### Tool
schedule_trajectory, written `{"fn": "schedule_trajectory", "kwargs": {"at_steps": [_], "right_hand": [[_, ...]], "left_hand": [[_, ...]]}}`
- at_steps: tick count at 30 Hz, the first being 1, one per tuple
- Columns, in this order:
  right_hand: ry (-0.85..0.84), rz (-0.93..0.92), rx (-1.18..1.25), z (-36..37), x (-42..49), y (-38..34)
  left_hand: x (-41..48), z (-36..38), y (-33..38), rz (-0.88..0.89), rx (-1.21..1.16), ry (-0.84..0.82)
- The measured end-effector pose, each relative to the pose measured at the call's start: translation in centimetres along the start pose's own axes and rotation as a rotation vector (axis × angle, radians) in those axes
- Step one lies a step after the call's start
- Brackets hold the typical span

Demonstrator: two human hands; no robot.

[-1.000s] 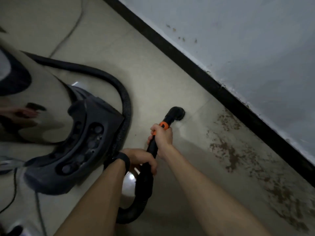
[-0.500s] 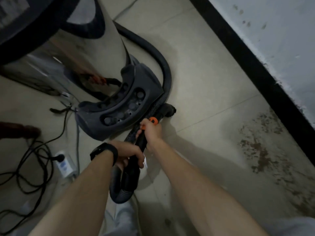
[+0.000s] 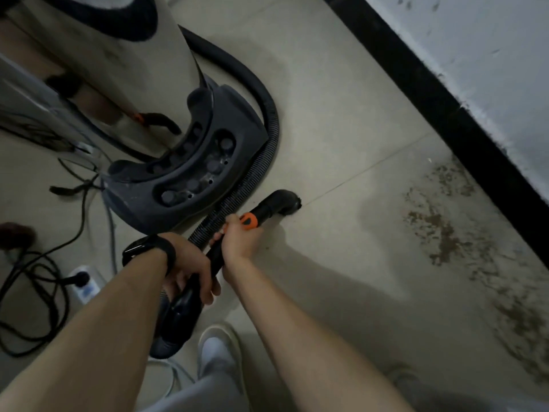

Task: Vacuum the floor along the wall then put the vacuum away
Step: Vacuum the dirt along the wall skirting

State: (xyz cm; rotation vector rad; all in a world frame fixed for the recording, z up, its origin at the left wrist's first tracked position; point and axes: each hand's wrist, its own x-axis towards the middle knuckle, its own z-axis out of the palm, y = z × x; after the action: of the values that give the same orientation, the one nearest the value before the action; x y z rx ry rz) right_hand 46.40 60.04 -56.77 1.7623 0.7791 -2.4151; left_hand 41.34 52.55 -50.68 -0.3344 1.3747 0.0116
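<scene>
The right grip (image 3: 242, 243) clenches the black wand (image 3: 216, 257) just behind its orange collar (image 3: 249, 220). The left grip (image 3: 190, 270) wraps the handle end behind it. The wand runs forward to the nozzle (image 3: 283, 200), which is on the floor (image 3: 341, 129) beside the vacuum canister (image 3: 190, 171). Brown dirt (image 3: 439, 233) lies well to the nozzle's right, along the skirting (image 3: 430, 93), on the right grip's side.

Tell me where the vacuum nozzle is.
Head view, near centre: the nozzle rests on the floor just beyond the right hand, between the vacuum base and the brown dirt.
</scene>
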Motion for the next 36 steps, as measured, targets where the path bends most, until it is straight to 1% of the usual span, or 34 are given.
{"fn": "schedule_trajectory", "kwargs": {"at_steps": [2,6,9,11,15,19,23,26,30,33,36], "right_hand": [[0.015,-0.008,0.04,-0.5,0.5,-0.7],[-0.033,0.05,0.179,-1.7,-0.4,-0.8],[-0.009,0.093,0.227,-1.7,-1.9,0.9],[-0.004,0.112,0.228,-1.6,-2.9,2.7],[-0.035,0.133,0.236,-0.9,-3.7,5.4],[-0.09,0.146,0.234,1.5,-4.4,6.9],[-0.084,0.148,0.248,1.9,-6.2,7.8],[-0.08,0.11,0.193,1.7,-5.9,6.9],[-0.069,0.061,0.125,1.9,-3.2,4.6],[-0.08,0.055,0.101,1.9,-2.2,3.9],[-0.144,0.071,0.081,2.4,-2.2,3.5]], "left_hand": [[-0.3,0.1,1.3,0.008,0.049,-0.018],[-2.0,0.2,2.7,-0.033,0.194,-0.024],[-2.7,0.8,0.7,-0.07,0.25,0.037],[-2.6,1.2,-1.1,-0.092,0.261,0.037],[-1.6,0.8,-4.1,-0.129,0.25,0.046],[-0.8,-1.2,-6.7,-0.15,0.287,0.098],[-1.3,-2.0,-8.1,-0.174,0.314,0.061],[-0.9,-1.8,-7.7,-0.119,0.286,0.088],[-0.2,-1.4,-5.4,-0.033,0.166,0.098],[-0.6,-1.6,-4.5,-0.023,0.139,0.118],[-0.7,-2.2,-5.0,-0.024,0.11,0.163]]}}
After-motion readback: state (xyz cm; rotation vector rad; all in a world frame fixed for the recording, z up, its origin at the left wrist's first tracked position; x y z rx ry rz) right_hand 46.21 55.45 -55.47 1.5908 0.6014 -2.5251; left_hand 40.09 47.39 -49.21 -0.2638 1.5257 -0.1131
